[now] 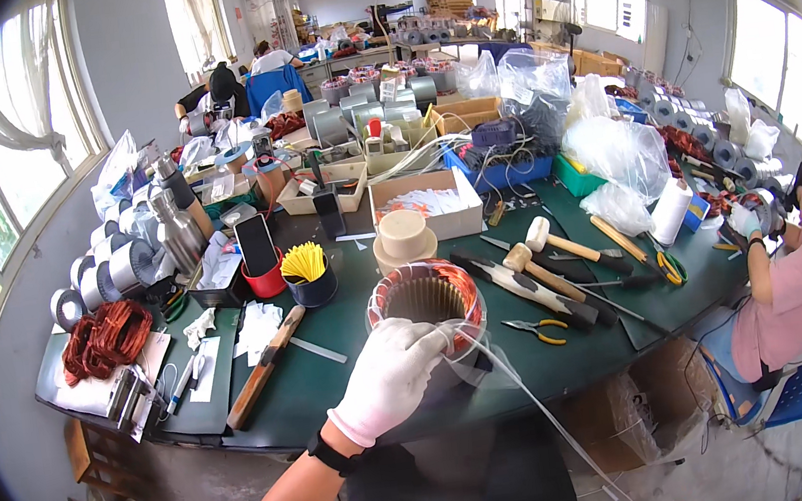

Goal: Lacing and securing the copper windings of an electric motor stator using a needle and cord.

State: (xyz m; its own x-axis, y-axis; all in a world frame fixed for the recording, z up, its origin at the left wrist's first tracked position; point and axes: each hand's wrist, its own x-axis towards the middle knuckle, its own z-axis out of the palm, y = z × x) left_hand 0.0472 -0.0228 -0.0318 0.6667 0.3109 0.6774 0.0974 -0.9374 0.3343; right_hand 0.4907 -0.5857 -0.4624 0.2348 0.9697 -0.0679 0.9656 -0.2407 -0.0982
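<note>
A motor stator (426, 299) stands upright on the green table in front of me, with orange-red copper windings around its open top and slots lined inside. My left hand (389, 377), in a white glove with a black watch at the wrist, reaches over its near rim. The fingers are bent and pinched together at the right side of the winding. From these fingertips a long white strip (537, 399) runs down to the lower right, past the table edge. Clear film hangs beside the stator there. My right hand is out of the picture.
Right of the stator lie pliers (537, 332), mallets (519, 258) and scissors (669, 264). Left are a wooden bar (266, 367), a cup of yellow strips (310, 280) and copper coils (110, 343). Behind stands a beige round block (405, 240). A person (794, 272) sits at right.
</note>
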